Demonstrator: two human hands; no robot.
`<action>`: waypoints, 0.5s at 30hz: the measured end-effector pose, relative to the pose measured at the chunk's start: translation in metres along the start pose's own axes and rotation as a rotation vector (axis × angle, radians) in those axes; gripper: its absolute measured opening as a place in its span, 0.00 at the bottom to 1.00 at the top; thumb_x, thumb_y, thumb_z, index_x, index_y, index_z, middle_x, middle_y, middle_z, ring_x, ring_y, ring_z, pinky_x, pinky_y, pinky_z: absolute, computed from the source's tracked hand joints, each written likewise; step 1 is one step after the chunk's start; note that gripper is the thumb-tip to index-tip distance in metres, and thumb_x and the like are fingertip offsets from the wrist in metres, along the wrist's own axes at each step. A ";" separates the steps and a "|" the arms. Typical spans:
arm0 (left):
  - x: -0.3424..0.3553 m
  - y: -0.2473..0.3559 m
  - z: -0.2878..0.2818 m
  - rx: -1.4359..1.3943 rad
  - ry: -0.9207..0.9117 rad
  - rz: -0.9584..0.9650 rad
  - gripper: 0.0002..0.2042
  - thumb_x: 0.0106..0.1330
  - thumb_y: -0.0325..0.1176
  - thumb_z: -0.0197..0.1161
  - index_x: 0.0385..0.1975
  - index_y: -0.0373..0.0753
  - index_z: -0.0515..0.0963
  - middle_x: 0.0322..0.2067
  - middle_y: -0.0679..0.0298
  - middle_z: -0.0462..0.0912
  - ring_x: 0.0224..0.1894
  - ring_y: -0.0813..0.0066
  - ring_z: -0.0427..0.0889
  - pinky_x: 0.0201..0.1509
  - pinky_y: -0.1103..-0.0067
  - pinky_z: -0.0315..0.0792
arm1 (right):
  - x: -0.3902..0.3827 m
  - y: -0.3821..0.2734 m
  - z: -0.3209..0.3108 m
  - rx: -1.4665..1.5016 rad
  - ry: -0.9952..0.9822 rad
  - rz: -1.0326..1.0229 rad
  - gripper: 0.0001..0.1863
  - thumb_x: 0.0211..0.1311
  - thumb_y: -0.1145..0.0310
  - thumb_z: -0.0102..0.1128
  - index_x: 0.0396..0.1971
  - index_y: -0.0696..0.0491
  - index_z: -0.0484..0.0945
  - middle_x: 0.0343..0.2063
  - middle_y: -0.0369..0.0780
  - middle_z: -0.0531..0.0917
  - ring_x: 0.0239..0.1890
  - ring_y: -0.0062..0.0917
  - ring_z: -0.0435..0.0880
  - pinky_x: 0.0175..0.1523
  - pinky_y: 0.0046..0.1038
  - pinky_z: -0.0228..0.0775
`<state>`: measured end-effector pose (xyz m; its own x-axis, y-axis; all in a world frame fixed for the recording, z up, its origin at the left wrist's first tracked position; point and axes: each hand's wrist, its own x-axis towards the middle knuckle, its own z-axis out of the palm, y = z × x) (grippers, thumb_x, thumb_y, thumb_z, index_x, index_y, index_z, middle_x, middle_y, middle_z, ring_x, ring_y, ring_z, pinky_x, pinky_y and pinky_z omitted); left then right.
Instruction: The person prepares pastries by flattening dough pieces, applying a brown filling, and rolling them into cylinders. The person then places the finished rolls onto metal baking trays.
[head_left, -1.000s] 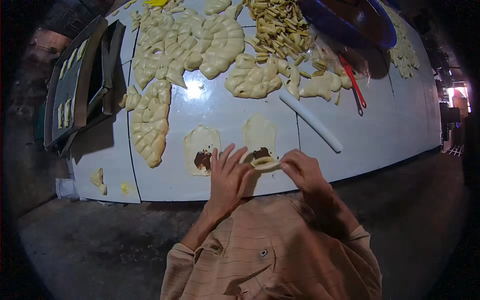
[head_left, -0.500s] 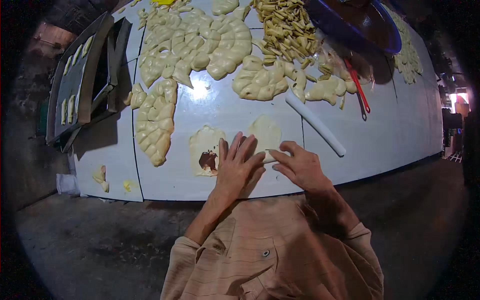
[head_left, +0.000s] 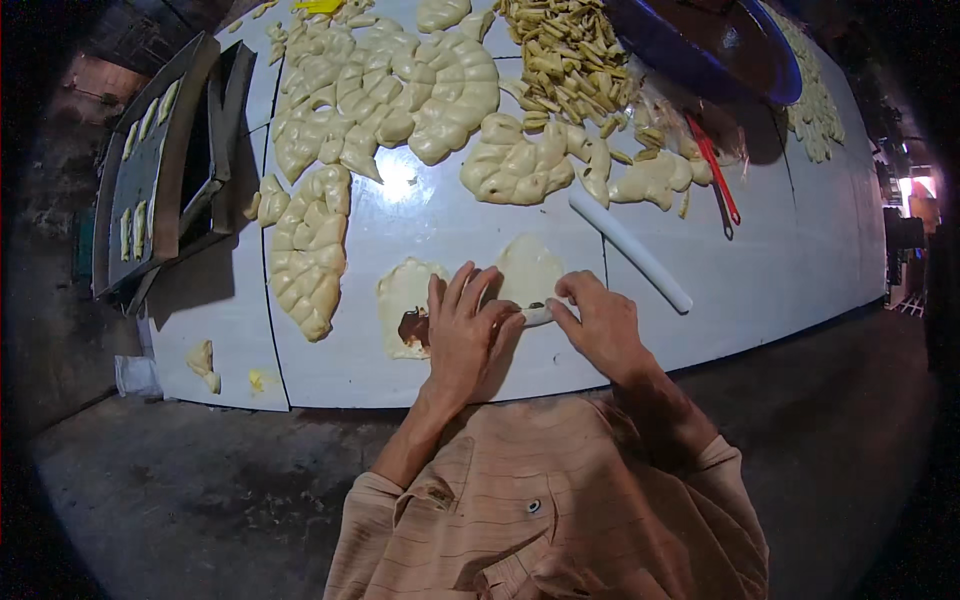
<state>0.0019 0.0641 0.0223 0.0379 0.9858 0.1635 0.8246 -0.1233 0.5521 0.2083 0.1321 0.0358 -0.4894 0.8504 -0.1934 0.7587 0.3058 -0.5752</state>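
Observation:
A pale dough sheet (head_left: 530, 263) lies flat between my hands, its near edge folded into a small roll with a bit of dark filling showing. My left hand (head_left: 462, 335) pinches the left end of that fold with the thumb side, its other fingers stretched forward. At the fold's right end, the thumb and fingers of my right hand (head_left: 605, 330) grip the dough. Beside my left hand is a second dough sheet (head_left: 398, 285) with a smear of brown filling (head_left: 413, 327), partly covered by that hand.
A white rolling pin (head_left: 630, 250) lies to the right, near a red-handled tool (head_left: 712, 170). Dough pieces (head_left: 308, 255) spread across the table's far side. Cut yellowish strips (head_left: 565, 60) are heaped beside a blue basin (head_left: 690, 55). Metal trays (head_left: 150, 170) with shaped dough stand left.
The near edge of the right dough sheet is folded over further, with dark filling showing at the fold. My right hand has shifted slightly; the view has tilted a little.

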 end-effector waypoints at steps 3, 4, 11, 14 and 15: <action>-0.004 -0.004 -0.002 0.032 0.092 0.107 0.09 0.61 0.37 0.72 0.39 0.45 0.86 0.52 0.63 0.80 0.62 0.57 0.73 0.69 0.48 0.59 | -0.006 0.012 0.006 0.021 0.064 -0.035 0.11 0.69 0.59 0.60 0.46 0.48 0.79 0.40 0.39 0.81 0.36 0.38 0.86 0.40 0.39 0.79; -0.004 -0.002 -0.006 0.002 0.085 0.149 0.11 0.59 0.37 0.73 0.41 0.47 0.85 0.48 0.66 0.81 0.55 0.62 0.77 0.67 0.53 0.64 | -0.010 0.016 0.007 0.005 0.077 -0.186 0.13 0.68 0.59 0.62 0.48 0.47 0.79 0.41 0.38 0.81 0.36 0.36 0.86 0.40 0.38 0.79; -0.004 -0.016 -0.011 0.091 -0.030 0.172 0.12 0.60 0.38 0.71 0.43 0.48 0.85 0.42 0.69 0.80 0.49 0.68 0.78 0.63 0.60 0.67 | -0.002 0.021 0.005 -0.069 0.078 -0.394 0.10 0.64 0.62 0.66 0.42 0.48 0.82 0.36 0.37 0.81 0.33 0.30 0.85 0.33 0.33 0.79; -0.001 -0.015 -0.013 0.038 -0.029 0.165 0.11 0.61 0.37 0.70 0.43 0.48 0.86 0.42 0.68 0.80 0.49 0.67 0.78 0.62 0.61 0.67 | -0.002 0.023 0.003 -0.071 0.064 -0.370 0.09 0.64 0.66 0.65 0.43 0.49 0.82 0.36 0.36 0.82 0.33 0.29 0.85 0.32 0.31 0.79; 0.001 -0.013 -0.015 -0.014 -0.037 0.163 0.10 0.62 0.36 0.70 0.43 0.48 0.85 0.42 0.68 0.80 0.48 0.67 0.78 0.62 0.62 0.68 | -0.001 0.022 0.004 -0.069 0.065 -0.376 0.09 0.64 0.66 0.65 0.43 0.49 0.82 0.36 0.36 0.82 0.33 0.29 0.85 0.32 0.31 0.79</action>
<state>-0.0179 0.0649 0.0278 0.1918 0.9561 0.2214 0.7978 -0.2833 0.5322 0.2233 0.1365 0.0205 -0.7122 0.6982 0.0725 0.5598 0.6273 -0.5415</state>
